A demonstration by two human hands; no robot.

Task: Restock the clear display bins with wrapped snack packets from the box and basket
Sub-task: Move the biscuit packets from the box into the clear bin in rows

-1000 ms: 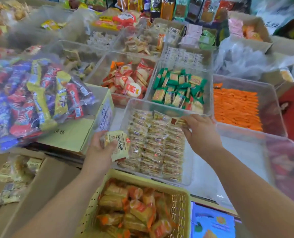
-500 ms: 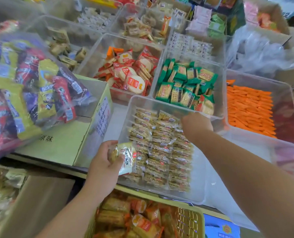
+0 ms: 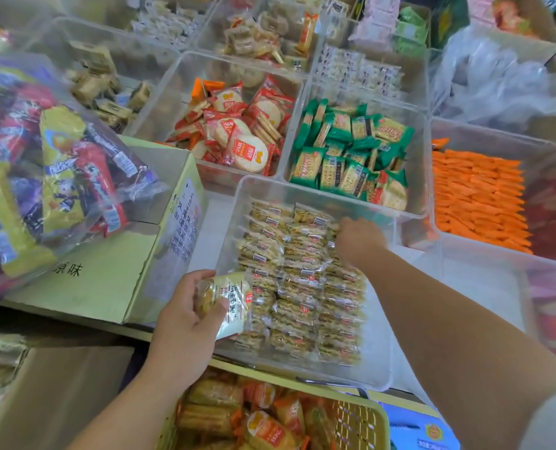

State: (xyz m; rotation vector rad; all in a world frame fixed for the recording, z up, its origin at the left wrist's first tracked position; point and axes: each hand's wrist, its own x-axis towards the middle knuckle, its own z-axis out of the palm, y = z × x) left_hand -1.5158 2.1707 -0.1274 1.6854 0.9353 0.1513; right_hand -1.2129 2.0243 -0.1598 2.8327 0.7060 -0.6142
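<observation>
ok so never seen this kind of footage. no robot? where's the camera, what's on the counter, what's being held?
No robot: a person works with two bare hands. The picture comes from a wide-angle camera on their head, looking down. The left hand grips a pale wrapped snack packet. The right hand reaches into the near clear bin, at the far end of its rows of wrapped packets; whether it holds one is hidden. Behind stand bins of red-wrapped round crackers, green-wrapped crackers and orange packets. Nearest the camera is a yellow basket of orange-wrapped snacks; at left, a cardboard box and a clear bag of mixed sweets.
</observation>
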